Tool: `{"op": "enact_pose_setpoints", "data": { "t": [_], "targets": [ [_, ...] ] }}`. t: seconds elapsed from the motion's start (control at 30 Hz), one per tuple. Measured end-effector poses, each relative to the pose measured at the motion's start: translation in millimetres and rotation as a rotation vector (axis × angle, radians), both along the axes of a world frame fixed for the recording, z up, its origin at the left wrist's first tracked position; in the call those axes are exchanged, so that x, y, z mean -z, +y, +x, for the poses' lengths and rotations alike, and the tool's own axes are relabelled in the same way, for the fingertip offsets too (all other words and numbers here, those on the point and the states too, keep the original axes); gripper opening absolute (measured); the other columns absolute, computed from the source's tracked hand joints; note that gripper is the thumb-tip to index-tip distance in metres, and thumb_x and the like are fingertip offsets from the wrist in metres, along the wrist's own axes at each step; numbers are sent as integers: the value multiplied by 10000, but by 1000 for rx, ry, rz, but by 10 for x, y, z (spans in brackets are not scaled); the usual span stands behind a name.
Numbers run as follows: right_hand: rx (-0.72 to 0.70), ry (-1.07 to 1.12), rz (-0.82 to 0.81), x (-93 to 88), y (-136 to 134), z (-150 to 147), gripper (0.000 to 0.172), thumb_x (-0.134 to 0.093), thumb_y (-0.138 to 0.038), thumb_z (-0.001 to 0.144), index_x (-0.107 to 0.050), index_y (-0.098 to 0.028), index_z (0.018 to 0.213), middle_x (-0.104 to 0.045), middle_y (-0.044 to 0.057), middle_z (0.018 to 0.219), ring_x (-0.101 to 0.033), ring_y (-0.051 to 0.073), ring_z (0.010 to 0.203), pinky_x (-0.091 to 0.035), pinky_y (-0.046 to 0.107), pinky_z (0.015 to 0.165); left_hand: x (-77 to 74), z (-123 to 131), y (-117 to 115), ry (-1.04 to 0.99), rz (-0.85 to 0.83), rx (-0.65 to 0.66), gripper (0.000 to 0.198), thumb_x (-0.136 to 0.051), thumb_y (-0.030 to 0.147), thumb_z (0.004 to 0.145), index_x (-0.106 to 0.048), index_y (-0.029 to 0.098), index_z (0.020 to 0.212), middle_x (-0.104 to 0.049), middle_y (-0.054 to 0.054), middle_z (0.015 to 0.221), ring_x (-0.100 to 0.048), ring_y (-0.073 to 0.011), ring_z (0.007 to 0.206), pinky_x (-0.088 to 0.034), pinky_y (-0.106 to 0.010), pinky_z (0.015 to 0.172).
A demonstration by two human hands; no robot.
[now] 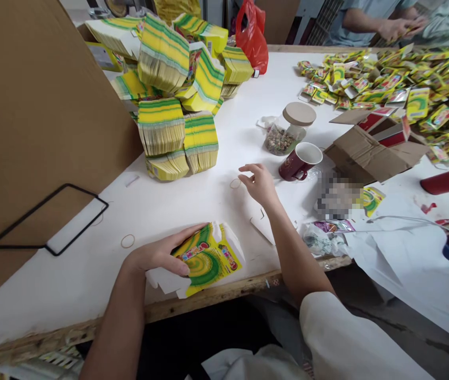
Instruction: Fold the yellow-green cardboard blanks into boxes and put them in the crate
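My left hand [164, 254] grips a small stack of flat yellow and green printed cartons [208, 264] near the table's front edge. Its thumb lies on the printed face and its fingers reach over the far side. My right hand [259, 183] hovers over the white table with thumb and fingers apart, holding nothing. Just left of its fingertips lies a thin rubber band [235, 183]. Another rubber band [127, 241] rests beyond my left wrist. Tied bundles of the same flat cartons [161, 126] are piled at the back left.
A maroon mug [296, 164] and a lidded jar [282, 138] stand right of my right hand, beside an opened cardboard box [370, 150]. Many small yellow packets [390, 79] cover the back right, where another person's hands [402, 29] work. A large cardboard sheet [42, 116] stands left.
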State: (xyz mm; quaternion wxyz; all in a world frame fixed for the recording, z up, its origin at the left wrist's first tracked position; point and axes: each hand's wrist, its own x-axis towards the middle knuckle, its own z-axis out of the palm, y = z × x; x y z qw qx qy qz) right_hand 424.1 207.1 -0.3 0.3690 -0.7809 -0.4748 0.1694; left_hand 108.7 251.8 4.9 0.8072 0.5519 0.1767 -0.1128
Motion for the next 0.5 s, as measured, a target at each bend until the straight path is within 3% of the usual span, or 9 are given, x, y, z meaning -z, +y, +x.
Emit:
{"op": "enact_pose_setpoints", "data": {
  "t": [0.33, 0.4, 0.5],
  "targets": [
    [-179, -96, -86, -9, 13, -209, 209, -622, -188, 909, -727, -188, 1090, -695, 91, 1126, -671, 154, 771, -509, 302, 840, -38, 62, -28, 14, -15, -45, 1168, -853, 359, 598, -227, 228, 1576, -256, -122, 1649, -345, -395, 1449, -404, -426, 1113],
    [-228, -110, -90, 23, 26, -260, 189, -622, -182, 912, -732, -187, 1065, -720, 87, 1089, -674, 162, 781, -506, 304, 839, -60, 82, -56, 29, -15, -81, 1185, -854, 351, 588, -218, 222, 1579, -273, -128, 1641, -381, -390, 1426, -440, -402, 1069],
    [-304, -125, -91, 71, 42, -331, 151, -628, -177, 909, -740, -186, 1011, -743, 81, 1032, -679, 178, 802, -501, 303, 823, -124, 80, -80, 100, -22, -113, 1173, -846, 357, 596, -221, 228, 1580, -415, -134, 1563, -493, -364, 1335, -516, -353, 921]
  ]
}}
